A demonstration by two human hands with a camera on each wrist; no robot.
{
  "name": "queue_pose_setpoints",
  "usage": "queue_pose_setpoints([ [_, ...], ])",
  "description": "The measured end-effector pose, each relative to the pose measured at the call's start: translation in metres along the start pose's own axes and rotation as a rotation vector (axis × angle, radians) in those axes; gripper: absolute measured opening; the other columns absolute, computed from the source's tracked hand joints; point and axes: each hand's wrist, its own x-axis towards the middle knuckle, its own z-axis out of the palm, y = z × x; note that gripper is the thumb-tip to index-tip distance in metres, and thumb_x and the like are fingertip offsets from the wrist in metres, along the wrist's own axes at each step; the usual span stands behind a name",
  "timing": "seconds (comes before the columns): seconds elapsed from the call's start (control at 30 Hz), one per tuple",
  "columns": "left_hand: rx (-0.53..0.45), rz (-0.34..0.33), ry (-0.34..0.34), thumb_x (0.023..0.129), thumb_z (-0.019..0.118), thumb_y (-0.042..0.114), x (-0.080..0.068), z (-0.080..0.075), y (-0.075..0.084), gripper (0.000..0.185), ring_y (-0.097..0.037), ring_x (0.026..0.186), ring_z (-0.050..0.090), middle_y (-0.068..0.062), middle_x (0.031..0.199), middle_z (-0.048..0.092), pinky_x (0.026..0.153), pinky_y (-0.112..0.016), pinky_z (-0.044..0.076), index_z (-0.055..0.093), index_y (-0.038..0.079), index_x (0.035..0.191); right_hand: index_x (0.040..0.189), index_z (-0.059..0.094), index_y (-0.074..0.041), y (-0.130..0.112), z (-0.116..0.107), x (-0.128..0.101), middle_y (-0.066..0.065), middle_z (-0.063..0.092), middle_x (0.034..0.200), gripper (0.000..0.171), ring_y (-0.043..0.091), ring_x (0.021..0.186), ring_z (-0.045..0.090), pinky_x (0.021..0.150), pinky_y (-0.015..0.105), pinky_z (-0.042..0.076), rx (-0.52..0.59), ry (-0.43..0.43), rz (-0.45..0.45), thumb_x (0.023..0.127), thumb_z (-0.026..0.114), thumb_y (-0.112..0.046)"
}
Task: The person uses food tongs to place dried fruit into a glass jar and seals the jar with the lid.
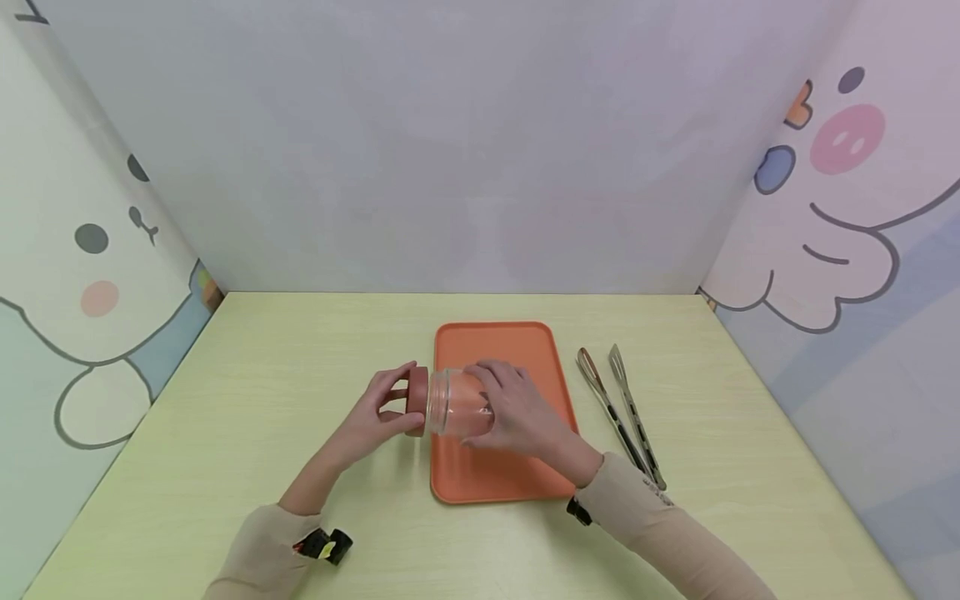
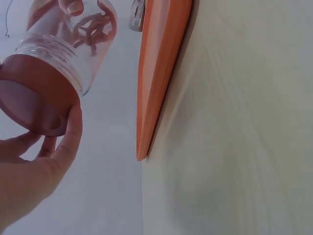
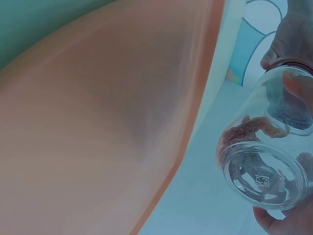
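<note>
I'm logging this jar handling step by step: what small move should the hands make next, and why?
Probably the left hand should twist the brown lid while the right hand keeps the glass jar steady. The jar is held sideways above the orange tray, the lid sits on its threaded neck, and the left fingers already curl around the lid's rim.

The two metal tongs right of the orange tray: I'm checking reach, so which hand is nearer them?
Right. The right hand grips the clear glass jar over the orange tray, beside the metal tongs; the left hand holds the jar's brown lid, farther off.

tray [image 1: 525, 346] ahead, tongs [image 1: 621, 408] right (close)
</note>
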Motion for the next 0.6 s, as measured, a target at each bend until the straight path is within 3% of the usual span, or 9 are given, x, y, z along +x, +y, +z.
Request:
queue_pose_setpoints([
  [0.3, 0.041, -0.012, -0.012, 0.082, 0.062, 0.005, -0.003, 0.012, 0.025, 0.066, -0.039, 0.113, 0.036, -0.017, 0.125, 0.026, 0.076, -0.028, 0.048, 0.025, 0.003, 0.136, 0.126, 0.039, -0.006, 0.0, 0.001, -0.001, 0.007, 0.042, 0.118, 0.088, 0.019, 0.106, 0.04, 0.087, 0.035, 0.037, 0.047, 0.01, -0.004, 0.058, 0.075, -0.049],
  [0.6, 0.069, -0.045, -0.021, 0.082, 0.063, 0.008, -0.002, 0.016, 0.028, 0.066, -0.037, 0.113, 0.036, -0.015, 0.126, 0.025, 0.078, -0.029, 0.047, 0.025, 0.005, 0.137, 0.125, 0.04, -0.005, 0.0, 0.002, -0.002, 0.008, 0.042, 0.118, 0.087, 0.02, 0.106, 0.04, 0.088, 0.036, 0.036, 0.028, 0.017, -0.029, 0.059, 0.074, -0.051],
])
